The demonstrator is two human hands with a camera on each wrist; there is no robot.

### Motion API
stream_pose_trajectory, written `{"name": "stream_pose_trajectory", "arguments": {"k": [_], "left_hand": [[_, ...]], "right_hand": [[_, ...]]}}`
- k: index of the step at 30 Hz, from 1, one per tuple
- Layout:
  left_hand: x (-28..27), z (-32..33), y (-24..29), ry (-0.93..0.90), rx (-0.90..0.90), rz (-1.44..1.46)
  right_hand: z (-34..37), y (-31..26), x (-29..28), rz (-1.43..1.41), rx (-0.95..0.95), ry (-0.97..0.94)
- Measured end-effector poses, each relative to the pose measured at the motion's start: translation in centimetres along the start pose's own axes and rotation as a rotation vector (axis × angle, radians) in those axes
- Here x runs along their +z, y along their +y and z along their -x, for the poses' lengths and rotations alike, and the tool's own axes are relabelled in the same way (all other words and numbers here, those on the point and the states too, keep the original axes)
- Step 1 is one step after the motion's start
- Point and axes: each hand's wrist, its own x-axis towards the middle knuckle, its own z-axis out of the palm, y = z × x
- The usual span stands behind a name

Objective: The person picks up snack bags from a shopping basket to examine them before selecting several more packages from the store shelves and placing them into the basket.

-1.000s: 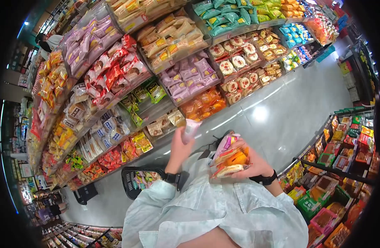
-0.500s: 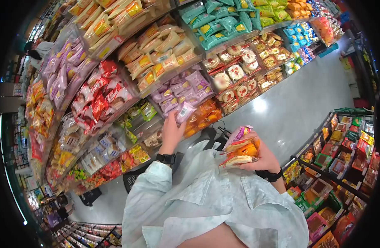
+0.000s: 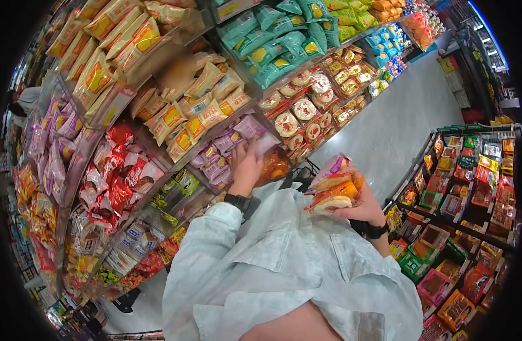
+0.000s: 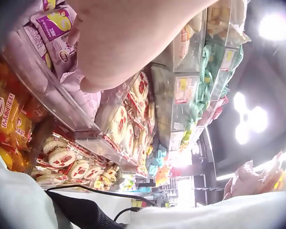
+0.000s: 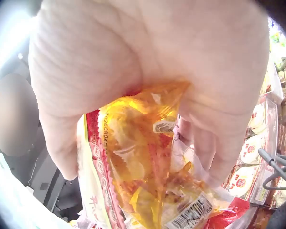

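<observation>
My left hand (image 3: 246,169) reaches into the shelf bin of purple snack packets (image 3: 218,165). Its fingers hold a pale purple packet (image 3: 260,134) that lies over the bin's right part. In the left wrist view the hand covers much of that bin, and the fingertips are hidden. My right hand (image 3: 360,202) grips a bundle of several packaged snacks in front of the shirt. An orange packet (image 5: 143,157) shows most, with a purple-white packet (image 3: 331,170) above it and a pale round pastry packet (image 3: 332,203) below.
Bins of yellow-cream packets (image 3: 187,116), teal packets (image 3: 278,42) and round printed pastries (image 3: 300,113) surround the purple bin. Orange packets (image 4: 9,119) lie just right of it. A rack of boxed snacks (image 3: 454,227) stands on my right, across the grey floor (image 3: 386,108).
My left hand has moved forward and up into the purple bin with the purple packet. The shelf now appears closer. The right hand keeps its bundle in nearly the same place.
</observation>
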Motion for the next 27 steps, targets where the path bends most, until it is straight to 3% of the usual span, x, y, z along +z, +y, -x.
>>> {"name": "stream_pose_trajectory", "arguments": {"k": [4, 8, 11, 14, 16, 17, 20, 23, 27], "left_hand": [[0.9, 0.2, -1.0, 0.028, -0.007, 0.068], [0.2, 0.8, 1.8, 0.141, -0.021, -0.018], [-3.5, 0.9, 7.3, -0.015, -0.165, 0.385], [-6.4, 1.8, 12.9, -0.351, -0.31, 0.912], [-5.6, 3.0, 15.3, -0.409, -0.202, 1.055], [-5.3, 3.4, 16.8, -0.352, -0.128, 1.028], [-4.6, 4.5, 18.4, -0.253, -0.264, 1.135], [-2.8, 6.5, 18.5, -0.124, -0.323, 1.175], [-1.6, 8.8, 18.0, -0.03, -0.399, 1.147]], "right_hand": [[-2.2, 0.2, -2.8, 0.117, 0.002, -0.089], [-4.1, -1.0, -5.2, 0.197, -0.043, -0.24], [-5.3, -2.3, -6.8, 0.124, 0.037, -0.342], [-6.8, -2.6, -8.4, 0.087, 0.123, -0.437], [-8.1, -2.2, -9.0, 0.203, 0.036, -0.526], [-8.6, -2.1, -9.3, 0.263, -0.009, -0.565], [-9.6, -3.0, -9.5, 0.246, 0.051, -0.644], [-10.9, -3.1, -9.4, 0.339, -0.018, -0.793], [-11.8, -3.3, -8.7, 0.418, 0.049, -0.9]]}}
